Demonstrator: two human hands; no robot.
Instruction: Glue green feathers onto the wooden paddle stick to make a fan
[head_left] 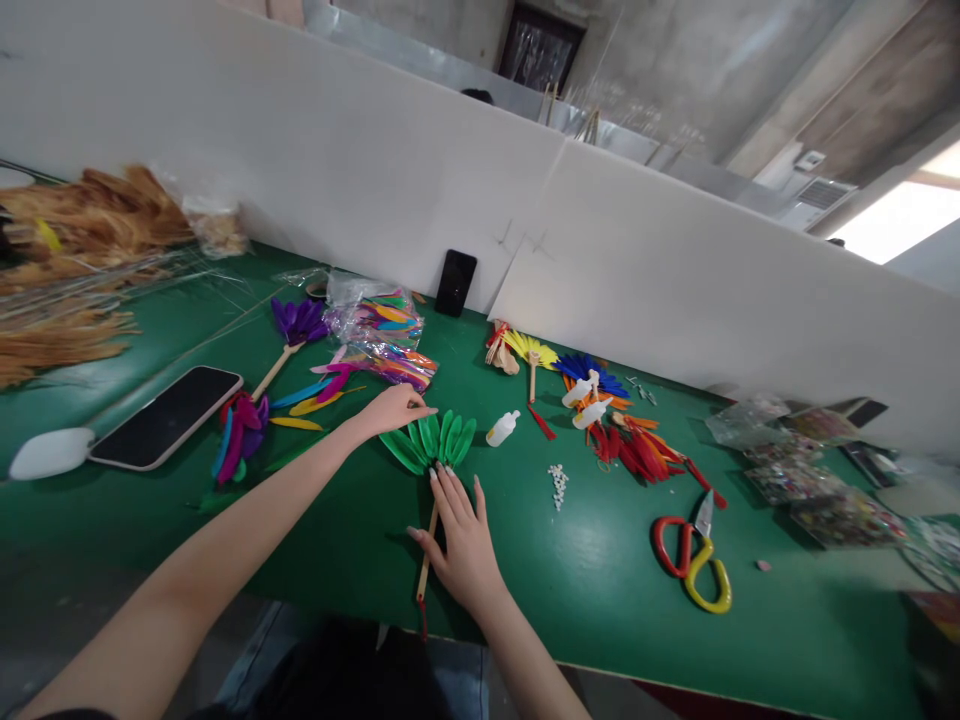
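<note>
A green feather fan lies on the green table near its front edge. Its thin wooden handle points towards me and ends in a dark red tassel. My right hand lies flat over the fan's base and the upper handle, thumb spread to the left, fingers stretched. At the upper left of the green feathers is my left hand, its fingers drawn together in a pinch; what is between them, if anything, is too small to make out. Just right of the feathers a small white glue bottle lies on its side.
On the right are scissors, white beads, red feathers, a blue fan and a yellow fan. Leftwards lie a purple fan, bagged feathers and a phone. A white partition stands behind.
</note>
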